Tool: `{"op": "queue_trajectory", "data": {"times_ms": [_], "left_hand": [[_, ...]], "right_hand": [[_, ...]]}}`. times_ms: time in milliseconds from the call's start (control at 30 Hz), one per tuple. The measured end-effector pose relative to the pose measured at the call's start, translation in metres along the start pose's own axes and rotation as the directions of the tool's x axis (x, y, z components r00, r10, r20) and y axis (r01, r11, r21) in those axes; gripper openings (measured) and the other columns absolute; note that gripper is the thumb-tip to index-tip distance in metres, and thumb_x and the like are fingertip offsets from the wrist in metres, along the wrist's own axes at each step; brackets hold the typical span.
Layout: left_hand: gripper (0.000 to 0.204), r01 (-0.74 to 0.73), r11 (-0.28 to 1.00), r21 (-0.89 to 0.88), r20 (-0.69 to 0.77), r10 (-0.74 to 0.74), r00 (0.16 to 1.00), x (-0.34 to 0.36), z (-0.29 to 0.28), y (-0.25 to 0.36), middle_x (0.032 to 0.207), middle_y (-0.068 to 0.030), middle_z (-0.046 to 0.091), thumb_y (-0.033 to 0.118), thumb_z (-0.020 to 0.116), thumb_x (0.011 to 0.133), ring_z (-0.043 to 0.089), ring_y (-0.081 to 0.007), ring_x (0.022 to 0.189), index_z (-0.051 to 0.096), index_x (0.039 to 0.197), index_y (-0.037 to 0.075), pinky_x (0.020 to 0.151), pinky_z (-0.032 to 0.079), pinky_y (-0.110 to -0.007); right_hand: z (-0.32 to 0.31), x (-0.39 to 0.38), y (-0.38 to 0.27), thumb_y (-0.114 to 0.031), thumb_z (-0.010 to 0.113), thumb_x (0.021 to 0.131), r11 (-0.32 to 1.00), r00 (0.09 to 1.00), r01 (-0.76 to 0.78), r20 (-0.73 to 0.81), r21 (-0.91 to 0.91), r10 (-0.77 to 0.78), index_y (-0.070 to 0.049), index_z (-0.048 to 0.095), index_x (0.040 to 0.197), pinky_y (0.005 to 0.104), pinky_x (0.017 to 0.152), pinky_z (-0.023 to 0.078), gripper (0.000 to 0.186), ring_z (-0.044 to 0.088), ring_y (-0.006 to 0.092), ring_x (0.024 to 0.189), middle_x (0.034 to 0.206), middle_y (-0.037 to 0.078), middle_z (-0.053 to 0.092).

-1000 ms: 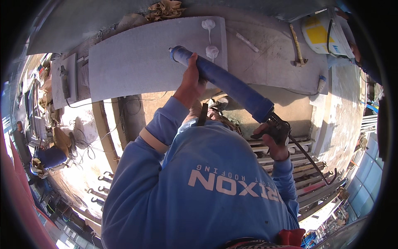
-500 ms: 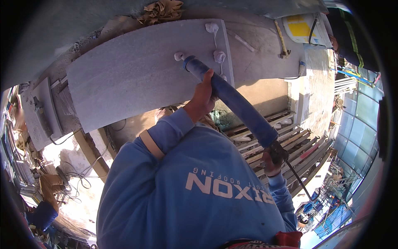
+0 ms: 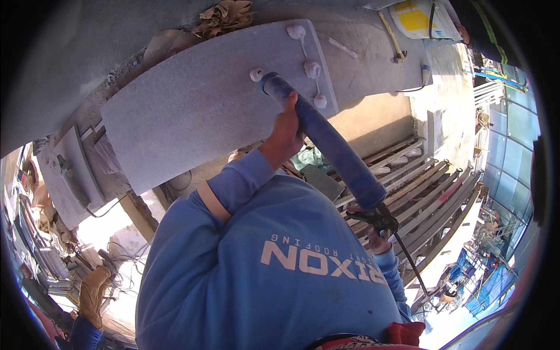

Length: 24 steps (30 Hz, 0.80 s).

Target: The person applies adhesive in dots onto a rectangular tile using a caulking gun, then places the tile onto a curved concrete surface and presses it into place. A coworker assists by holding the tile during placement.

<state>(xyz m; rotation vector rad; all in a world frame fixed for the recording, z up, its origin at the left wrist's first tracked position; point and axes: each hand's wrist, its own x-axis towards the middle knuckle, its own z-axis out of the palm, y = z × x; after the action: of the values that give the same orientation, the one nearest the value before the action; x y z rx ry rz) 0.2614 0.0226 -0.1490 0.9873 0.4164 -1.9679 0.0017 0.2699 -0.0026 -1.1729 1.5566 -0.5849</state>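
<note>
A long caulking gun with a blue barrel (image 3: pixel 332 140) runs diagonally in front of my chest. My left hand (image 3: pixel 286 129) is wrapped around the barrel near its front end. At the rear, my right hand (image 3: pixel 379 240) is at the black handle and trigger (image 3: pixel 382 219); its fingers are partly hidden, and the trigger lever stands away from the handle. The gun's front end meets a round pale dab of adhesive (image 3: pixel 256 74) on a grey slab (image 3: pixel 192 105). Three more dabs, joined by a thin string, line the slab's right edge, including the middle dab (image 3: pixel 312 70).
A hammer (image 3: pixel 392 38) and a white-and-yellow bucket (image 3: pixel 417 20) are at the upper right, beside another person's dark sleeve (image 3: pixel 478 35). Stacked long bars (image 3: pixel 431 186) lie right of me. A power tool (image 3: pixel 71 181) with a cord is at the left. Crumpled brown paper (image 3: pixel 224 17) touches the far side.
The trigger lever has swung out from the handle, and my right hand sits slightly lower. The dab at the gun's tip looks a little bigger. The whole view has shifted slightly.
</note>
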Motion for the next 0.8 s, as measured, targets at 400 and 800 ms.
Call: {"op": "queue_trajectory", "data": {"times_ms": [400, 800], "left_hand": [[0.070, 0.059, 0.983, 0.176, 0.068, -0.071, 0.995, 0.003, -0.026, 0.000, 0.120, -0.0128, 0.056, 0.050, 0.059, 0.096, 0.060, -0.0230, 0.108, 0.039, 0.133, -0.006, 0.095, 0.051, -0.036], [0.071, 0.047, 0.989, 0.140, 0.095, -0.061, 0.994, -0.009, -0.018, 0.005, 0.123, -0.0138, 0.054, 0.051, 0.057, 0.097, 0.058, -0.0238, 0.110, 0.036, 0.135, -0.006, 0.100, 0.047, -0.037]], "right_hand": [[0.051, -0.021, 0.015, -0.009, 0.077, 0.082, 0.993, 0.990, 0.068, -0.127, 0.094, -0.056, -0.001, 0.054, 0.117, 0.0299, 0.077, 0.051, 0.043, 0.062, 0.0164, 0.086, 0.092, 0.007, 0.062], [0.066, -0.026, -0.019, -0.004, 0.077, 0.082, 0.991, 0.970, -0.060, -0.228, 0.123, 0.087, -0.004, 0.058, 0.097, 0.0280, 0.068, 0.046, 0.025, 0.056, 0.0114, 0.074, 0.082, 0.001, 0.057]]}}
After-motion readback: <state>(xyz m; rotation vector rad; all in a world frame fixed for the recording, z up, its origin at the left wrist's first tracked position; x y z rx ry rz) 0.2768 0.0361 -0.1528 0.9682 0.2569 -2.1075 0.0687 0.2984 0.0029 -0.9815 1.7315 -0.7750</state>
